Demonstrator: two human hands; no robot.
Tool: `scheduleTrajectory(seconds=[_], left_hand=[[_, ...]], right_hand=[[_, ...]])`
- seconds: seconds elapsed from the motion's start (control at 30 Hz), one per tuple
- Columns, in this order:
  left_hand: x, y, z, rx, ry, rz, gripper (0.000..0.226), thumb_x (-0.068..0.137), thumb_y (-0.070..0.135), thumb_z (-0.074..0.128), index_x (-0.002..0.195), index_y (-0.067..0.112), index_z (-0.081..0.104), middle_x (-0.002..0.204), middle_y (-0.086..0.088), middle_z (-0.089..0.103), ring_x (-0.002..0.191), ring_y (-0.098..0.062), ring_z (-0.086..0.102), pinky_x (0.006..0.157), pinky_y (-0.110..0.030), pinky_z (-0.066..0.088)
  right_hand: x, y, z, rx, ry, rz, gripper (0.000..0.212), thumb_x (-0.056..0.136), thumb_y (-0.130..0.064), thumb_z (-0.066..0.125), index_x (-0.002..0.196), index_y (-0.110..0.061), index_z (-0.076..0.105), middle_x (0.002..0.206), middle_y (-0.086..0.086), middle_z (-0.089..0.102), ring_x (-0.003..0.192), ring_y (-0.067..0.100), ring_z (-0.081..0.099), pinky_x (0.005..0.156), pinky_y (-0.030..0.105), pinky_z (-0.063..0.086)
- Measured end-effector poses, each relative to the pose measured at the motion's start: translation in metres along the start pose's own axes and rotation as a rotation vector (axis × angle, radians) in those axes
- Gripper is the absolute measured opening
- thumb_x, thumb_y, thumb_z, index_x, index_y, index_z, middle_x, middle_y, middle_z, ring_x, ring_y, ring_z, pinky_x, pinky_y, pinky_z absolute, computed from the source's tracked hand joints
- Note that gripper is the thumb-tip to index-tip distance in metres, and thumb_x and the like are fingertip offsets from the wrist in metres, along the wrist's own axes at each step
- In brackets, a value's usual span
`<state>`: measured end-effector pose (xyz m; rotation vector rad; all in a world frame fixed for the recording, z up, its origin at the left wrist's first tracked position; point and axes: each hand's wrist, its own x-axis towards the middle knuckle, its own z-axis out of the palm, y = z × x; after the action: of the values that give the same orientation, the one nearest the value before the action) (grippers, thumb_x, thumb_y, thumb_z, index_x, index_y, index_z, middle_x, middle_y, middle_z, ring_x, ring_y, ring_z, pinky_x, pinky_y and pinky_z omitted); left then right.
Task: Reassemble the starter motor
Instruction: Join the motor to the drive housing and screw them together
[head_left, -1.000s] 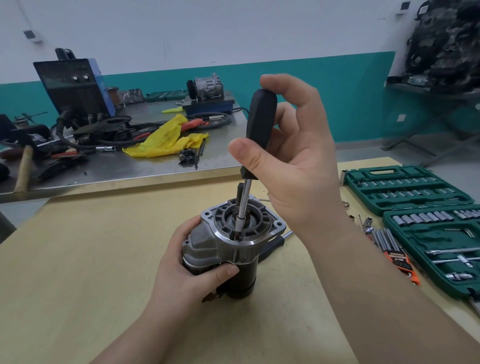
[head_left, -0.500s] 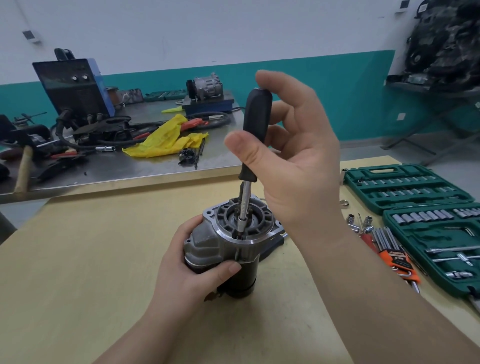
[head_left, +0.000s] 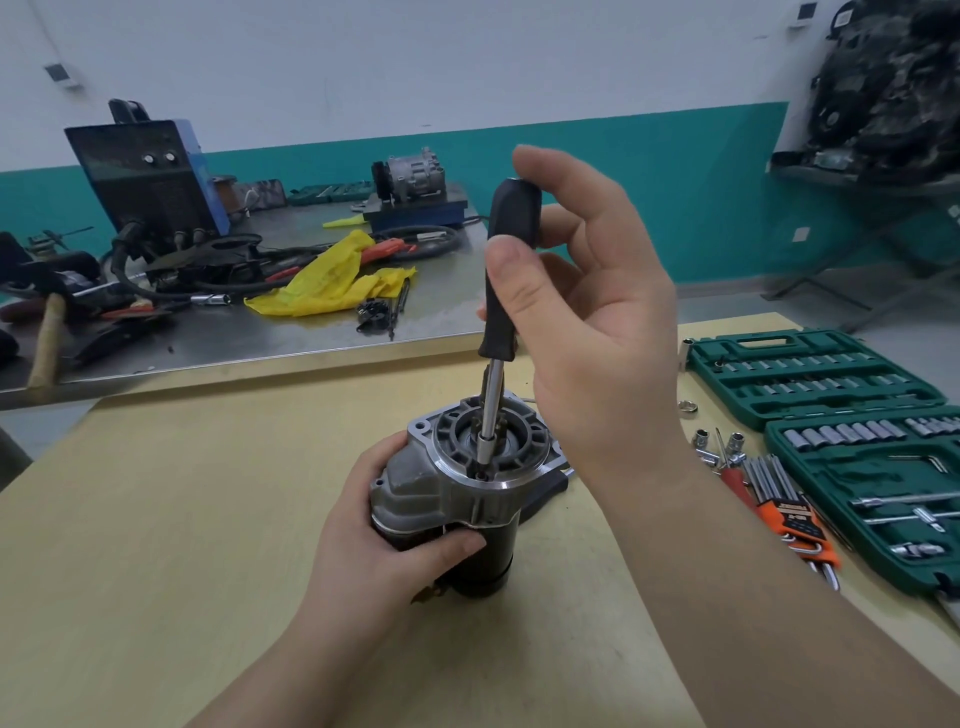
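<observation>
The starter motor stands upright on the pale wooden surface, its open flange end facing up. The left hand grips the motor's lower housing from the left, fingers wrapped behind it and the thumb pressed across the front of the dark body. Above the motor, the right hand holds a screwdriver by its black handle, the thumb pinching the front of the handle and the forefinger curled over its top; the other fingers are loosely bent behind it. The screwdriver's steel shaft runs almost straight down into the motor's flange, its tip seated near the front inner edge of the ring. To the right of the motor lie loose sockets, a set of hex keys in an orange holder and an open green socket set case. Beyond the motor, a metal bench carries a yellow cloth, a blue welding machine and a wooden-handled hammer.
</observation>
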<state>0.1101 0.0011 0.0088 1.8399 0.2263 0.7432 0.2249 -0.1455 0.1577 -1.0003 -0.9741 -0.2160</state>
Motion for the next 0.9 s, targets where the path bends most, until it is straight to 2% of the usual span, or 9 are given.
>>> scheduleTrajectory(seconds=[0.1,0.17,0.23,0.33,0.47,0.53,0.67,0.7,0.9], left_hand=[[0.0002,0.0016,0.0015,0.008,0.003,0.006,0.087,0.054,0.041,0.100,0.131,0.055,0.062,0.125,0.017,0.077,0.108,-0.007,0.077,0.083,-0.023,0.065],[-0.0001,0.0023,0.0023,-0.003,0.008,0.012,0.086,0.056,0.041,0.101,0.132,0.054,0.063,0.126,0.016,0.077,0.109,-0.008,0.077,0.087,-0.020,0.062],[-0.0004,0.0029,0.0023,-0.004,0.017,0.012,0.085,0.057,0.041,0.101,0.132,0.053,0.063,0.126,0.016,0.077,0.109,-0.007,0.077,0.088,-0.015,0.059],[-0.0006,0.0026,0.0019,-0.016,0.022,0.006,0.086,0.056,0.041,0.101,0.132,0.054,0.063,0.127,0.016,0.077,0.110,-0.007,0.077,0.088,-0.014,0.059],[0.0000,0.0016,0.0025,-0.024,0.021,0.004,0.088,0.056,0.041,0.102,0.134,0.050,0.064,0.129,0.012,0.077,0.113,-0.011,0.077,0.086,-0.029,0.066],[0.0001,0.0007,0.0026,-0.027,0.018,0.004,0.088,0.055,0.040,0.102,0.134,0.049,0.064,0.129,0.011,0.077,0.112,-0.012,0.077,0.086,-0.028,0.066],[-0.0008,-0.0006,0.0022,-0.033,0.019,-0.007,0.088,0.055,0.036,0.103,0.133,0.051,0.064,0.127,0.013,0.077,0.110,-0.010,0.077,0.088,-0.016,0.060],[-0.0008,-0.0009,0.0021,-0.031,0.020,-0.007,0.088,0.055,0.036,0.103,0.133,0.051,0.064,0.127,0.014,0.077,0.110,-0.009,0.077,0.086,-0.015,0.059],[0.0000,-0.0004,0.0030,-0.026,0.022,-0.013,0.089,0.055,0.041,0.103,0.134,0.052,0.064,0.126,0.015,0.077,0.110,-0.008,0.077,0.085,-0.016,0.061]], right_hand=[[-0.0002,-0.0017,-0.0006,0.026,0.004,0.011,0.029,0.102,-0.020,0.064,0.129,-0.031,0.062,0.101,-0.010,0.068,0.080,0.025,0.063,0.068,0.035,0.060],[-0.0009,-0.0010,-0.0029,0.081,0.004,0.039,0.027,0.106,-0.020,0.055,0.132,-0.025,0.062,0.107,0.005,0.071,0.086,0.040,0.066,0.072,0.037,0.061],[-0.0014,0.0001,-0.0050,0.121,-0.006,0.067,0.028,0.110,-0.014,0.048,0.133,-0.021,0.062,0.113,0.020,0.071,0.089,0.045,0.069,0.074,0.039,0.062],[-0.0015,-0.0007,-0.0040,0.079,-0.003,0.051,0.028,0.108,-0.009,0.054,0.132,-0.022,0.061,0.107,0.006,0.072,0.084,0.035,0.071,0.073,0.046,0.065],[-0.0001,-0.0020,0.0006,0.006,0.023,0.015,0.036,0.101,-0.012,0.067,0.132,-0.029,0.060,0.099,-0.010,0.066,0.078,0.028,0.063,0.074,0.045,0.063],[-0.0007,-0.0020,0.0011,0.018,0.025,0.024,0.031,0.101,-0.017,0.066,0.130,-0.028,0.062,0.098,-0.013,0.067,0.080,0.023,0.061,0.073,0.046,0.063],[-0.0018,-0.0032,-0.0026,0.133,0.004,0.089,0.028,0.108,-0.019,0.051,0.132,-0.023,0.064,0.110,0.022,0.069,0.085,0.032,0.068,0.072,0.036,0.061],[-0.0020,-0.0028,-0.0037,0.138,-0.004,0.100,0.028,0.110,-0.017,0.048,0.133,-0.022,0.063,0.110,0.025,0.069,0.084,0.032,0.070,0.072,0.036,0.061],[-0.0013,-0.0015,0.0008,0.024,-0.028,0.023,0.034,0.104,-0.010,0.062,0.134,-0.026,0.059,0.093,-0.009,0.065,0.077,0.032,0.062,0.072,0.056,0.062]])
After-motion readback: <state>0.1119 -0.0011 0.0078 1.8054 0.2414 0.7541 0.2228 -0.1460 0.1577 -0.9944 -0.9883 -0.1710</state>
